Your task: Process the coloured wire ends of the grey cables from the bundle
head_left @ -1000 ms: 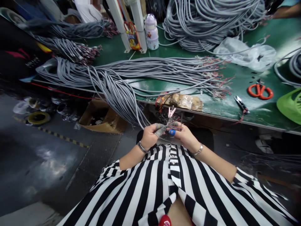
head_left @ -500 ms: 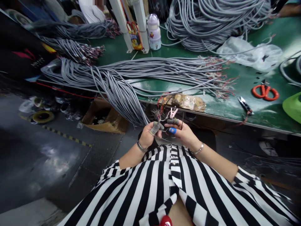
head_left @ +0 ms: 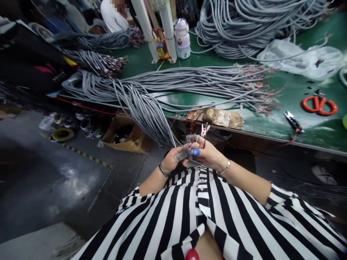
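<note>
My left hand (head_left: 171,159), with a grey finger cover on the thumb, is closed on the frayed end of a grey cable (head_left: 168,133) from the hanging bundle. My right hand (head_left: 210,154) touches it, its fingers pinching the thin wires (head_left: 192,145) at that end. Blue tape wraps its thumb and a grey cover one finger. Just behind the right fingers stands a pink clip (head_left: 204,130). The fingers partly hide the wires, so single strands are hard to make out.
A wrapped block (head_left: 223,117) lies at the edge of the green table (head_left: 271,126). To the right are snippers (head_left: 294,121) and red-handled scissors (head_left: 320,105). Cable bundles (head_left: 184,77), a bottle (head_left: 182,39) and a plastic bag (head_left: 300,59) lie or stand beyond. A cardboard box (head_left: 127,135) is below left.
My right hand has moved left and met my left hand, its fingers now closing over the wires. The view has shifted slightly, so the table things appear further right.
</note>
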`<state>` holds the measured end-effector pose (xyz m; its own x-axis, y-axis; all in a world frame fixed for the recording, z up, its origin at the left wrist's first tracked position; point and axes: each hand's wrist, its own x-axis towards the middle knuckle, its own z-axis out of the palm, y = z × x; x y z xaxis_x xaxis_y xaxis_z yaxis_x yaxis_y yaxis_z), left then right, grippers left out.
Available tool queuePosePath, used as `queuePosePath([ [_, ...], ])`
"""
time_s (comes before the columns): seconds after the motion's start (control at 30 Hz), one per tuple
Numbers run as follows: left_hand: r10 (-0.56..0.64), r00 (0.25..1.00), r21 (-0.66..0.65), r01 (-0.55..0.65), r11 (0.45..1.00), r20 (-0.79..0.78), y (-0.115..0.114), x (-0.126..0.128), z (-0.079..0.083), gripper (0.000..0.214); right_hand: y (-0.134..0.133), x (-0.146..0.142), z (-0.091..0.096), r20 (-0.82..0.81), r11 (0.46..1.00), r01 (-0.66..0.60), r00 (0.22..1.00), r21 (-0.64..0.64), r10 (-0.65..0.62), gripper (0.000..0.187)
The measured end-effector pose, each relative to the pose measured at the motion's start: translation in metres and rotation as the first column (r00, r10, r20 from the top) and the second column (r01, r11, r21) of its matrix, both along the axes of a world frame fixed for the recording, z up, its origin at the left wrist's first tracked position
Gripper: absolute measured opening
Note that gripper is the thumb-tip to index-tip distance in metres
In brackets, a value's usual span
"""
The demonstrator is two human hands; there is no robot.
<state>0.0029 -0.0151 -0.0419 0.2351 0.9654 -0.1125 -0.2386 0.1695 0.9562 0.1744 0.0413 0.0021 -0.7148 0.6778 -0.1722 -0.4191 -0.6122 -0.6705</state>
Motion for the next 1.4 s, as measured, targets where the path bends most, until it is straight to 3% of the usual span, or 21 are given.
queuePosePath([
  [0.23,-0.005,0.999,0.007,0.005,1.000,-0.052,0.003,0.004,0.002,0.054,-0.001,0.001,-0.005,0.017,0.991,0.063,0.998,-0.120,-0.061,0.032],
  [0.37,-0.052,0.995,0.034,0.055,0.998,-0.082,0.004,0.004,0.000,0.053,-0.005,0.003,-0.004,-0.110,0.971,0.006,0.993,-0.239,-0.033,0.016],
  [0.57,-0.112,0.993,0.065,0.115,0.991,-0.039,0.002,0.002,0.000,0.046,-0.002,0.017,-0.003,-0.243,0.929,-0.075,0.970,-0.363,-0.017,0.014],
  [0.7,-0.215,0.976,0.050,0.216,0.975,-0.032,0.003,-0.001,0.008,0.047,-0.002,0.019,-0.011,-0.112,0.962,-0.007,0.993,-0.273,-0.025,0.034],
  [0.8,-0.339,0.939,-0.014,0.339,0.941,-0.065,0.007,-0.001,0.014,0.053,-0.005,0.013,-0.017,0.038,0.989,0.064,0.998,-0.135,-0.060,0.038],
  [0.93,-0.483,0.872,-0.138,0.471,0.871,-0.074,0.016,0.005,0.018,0.059,-0.004,0.002,-0.020,0.160,0.998,0.056,0.986,-0.027,-0.051,0.041],
  [1.13,-0.560,0.819,-0.232,0.525,0.819,-0.123,0.029,0.021,0.025,0.061,0.010,-0.005,-0.023,0.208,0.995,0.079,0.974,0.065,-0.091,0.046],
  [1.2,-0.550,0.823,-0.241,0.510,0.826,-0.143,0.032,0.027,0.027,0.060,0.015,-0.007,-0.025,0.226,0.990,0.110,0.966,0.089,-0.128,0.046],
  [1.27,-0.475,0.869,-0.248,0.434,0.866,-0.138,0.034,0.034,0.027,0.057,0.020,-0.007,-0.028,0.249,0.978,0.182,0.947,0.101,-0.202,0.047],
  [1.33,-0.325,0.940,-0.249,0.293,0.923,-0.100,0.035,0.040,0.024,0.053,0.022,-0.007,-0.034,0.259,0.956,0.277,0.921,0.093,-0.292,0.046],
  [1.4,-0.097,0.994,-0.225,0.083,0.971,-0.054,0.037,0.045,0.020,0.048,0.020,-0.004,-0.042,0.277,0.942,0.326,0.901,0.075,-0.334,0.041],
])
